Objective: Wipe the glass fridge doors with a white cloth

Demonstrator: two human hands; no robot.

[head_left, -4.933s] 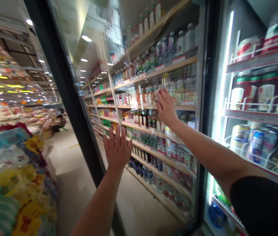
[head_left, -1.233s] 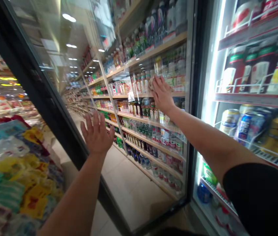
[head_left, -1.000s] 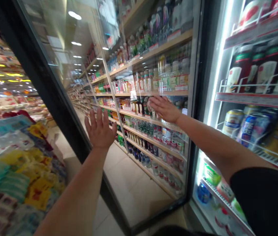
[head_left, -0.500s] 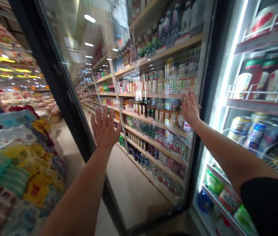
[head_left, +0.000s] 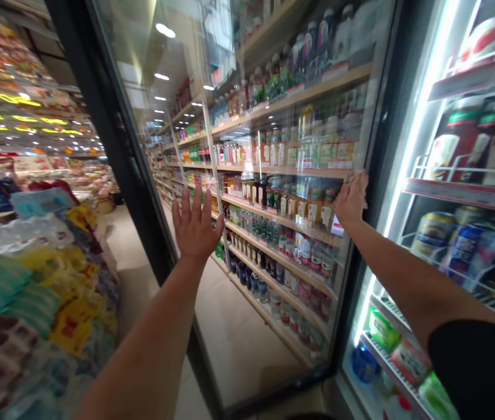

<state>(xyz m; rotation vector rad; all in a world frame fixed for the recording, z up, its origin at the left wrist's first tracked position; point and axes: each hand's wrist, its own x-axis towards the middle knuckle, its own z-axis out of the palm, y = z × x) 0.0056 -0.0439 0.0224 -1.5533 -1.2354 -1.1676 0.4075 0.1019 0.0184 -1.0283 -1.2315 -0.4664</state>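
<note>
Both arms are extended toward the glass door [head_left: 114, 134]. The left hand [head_left: 195, 224] is raised at the door's left part, fingers spread, nothing held; contact with the glass cannot be confirmed. The right hand [head_left: 349, 198] is placed at the door's right edge, fingers partly bent, a pale cloth [head_left: 364, 198] held. Since one second ago, hand and cloth are shifted there from mid-door. Counted: two hands, one door, one cloth; right of the door, three green-ringed bottles [head_left: 469, 137].
</note>
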